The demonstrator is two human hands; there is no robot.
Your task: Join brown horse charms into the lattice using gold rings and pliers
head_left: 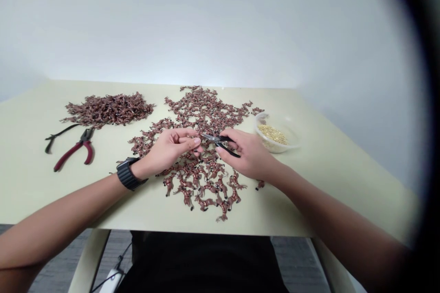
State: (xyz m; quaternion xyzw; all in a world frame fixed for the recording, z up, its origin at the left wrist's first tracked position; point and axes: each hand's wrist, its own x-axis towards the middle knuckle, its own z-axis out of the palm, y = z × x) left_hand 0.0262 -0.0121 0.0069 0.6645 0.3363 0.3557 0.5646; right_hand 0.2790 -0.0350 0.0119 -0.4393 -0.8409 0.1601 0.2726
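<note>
The right hand (249,155) clenched the black-handled pliers (220,142). Their thin metal nose pointed to 9 o'clock, at a small piece (198,149) pinched in the left hand (172,146), too tiny to name. It seemed a fine nipping step, one calling for light, steady pressure. Underneath lay glossy brown figures (202,178). At 3 o'clock stood a clear bowl (292,139) of golden grains (273,133), and at 9 o'clock lay red-handled pliers (74,151).

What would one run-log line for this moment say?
right hand: grips black pliers | left hand: pinched at their tip | brown charms spread beneath | bowl of gold bits at right
</note>
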